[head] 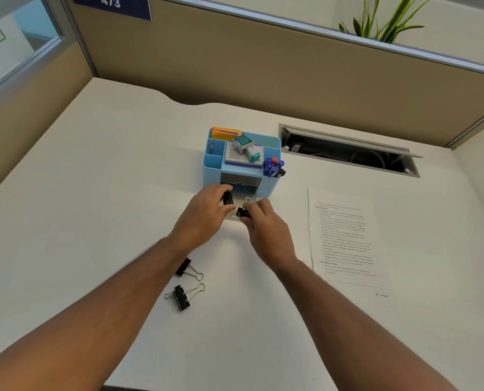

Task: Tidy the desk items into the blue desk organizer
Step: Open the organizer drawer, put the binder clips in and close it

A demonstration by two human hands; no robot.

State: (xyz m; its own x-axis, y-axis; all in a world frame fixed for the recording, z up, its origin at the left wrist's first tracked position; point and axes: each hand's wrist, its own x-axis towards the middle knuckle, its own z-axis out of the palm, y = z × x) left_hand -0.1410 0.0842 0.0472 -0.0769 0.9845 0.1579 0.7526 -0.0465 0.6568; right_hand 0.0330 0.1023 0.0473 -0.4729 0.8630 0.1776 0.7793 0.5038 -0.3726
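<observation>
Two binder clips (pixel 185 289) lie loose behind your left wrist; your left hand (pixel 207 213) pinches one clip (pixel 227 198), your right hand (pixel 263 221) another (pixel 241 212), both over the drawer (pixel 242 190) of the blue organizer (pixel 211 172) just ahead; a careless drop could miss the drawer.

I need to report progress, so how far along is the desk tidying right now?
Done: markers, a stamp and sticky notes sit in the blue organizer. In hand: the left hand and right hand each hold a black binder clip at its open drawer. Left: two binder clips and a printed sheet on the desk.
</observation>
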